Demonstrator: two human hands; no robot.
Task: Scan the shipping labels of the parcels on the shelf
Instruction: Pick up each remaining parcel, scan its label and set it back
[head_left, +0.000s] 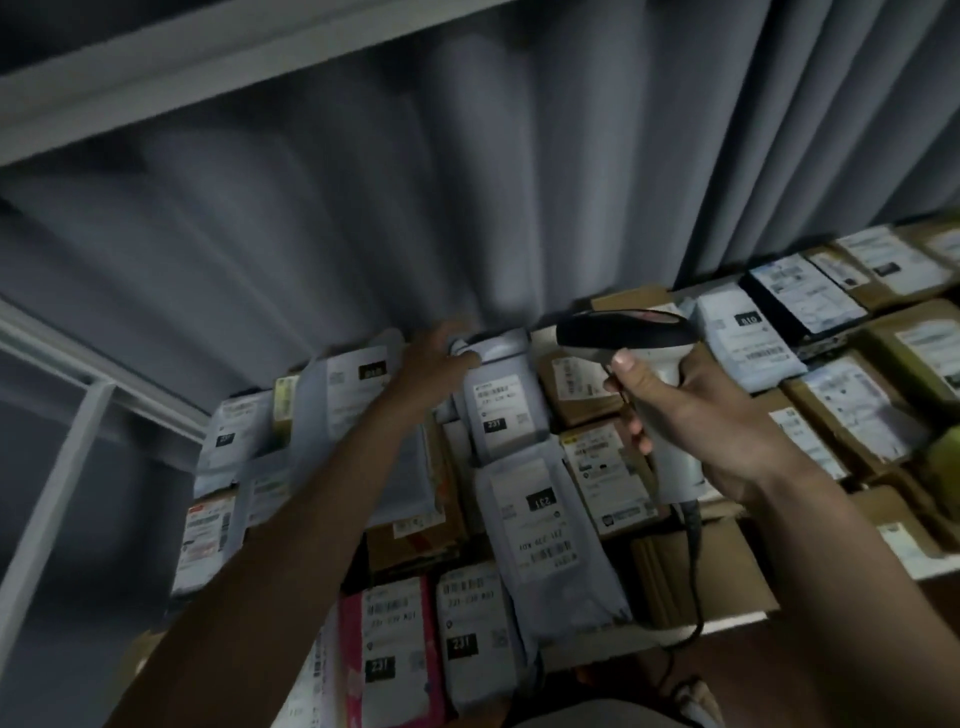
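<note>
Over shelf: left hand (434, 358) grips grey parcel (496, 349); right hand (691, 415) holds scanner (631, 332).

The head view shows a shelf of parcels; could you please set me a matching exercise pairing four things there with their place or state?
Things:
1. barcode scanner
2. left hand
3. pink parcel
4. grey curtain

Place or state:
A. hangs behind the shelf
B. lies near the front edge, label up
C. held by its grip in the right hand
D. holds the far end of a grey mailer

Pairs: 1-C, 2-D, 3-B, 4-A
</note>
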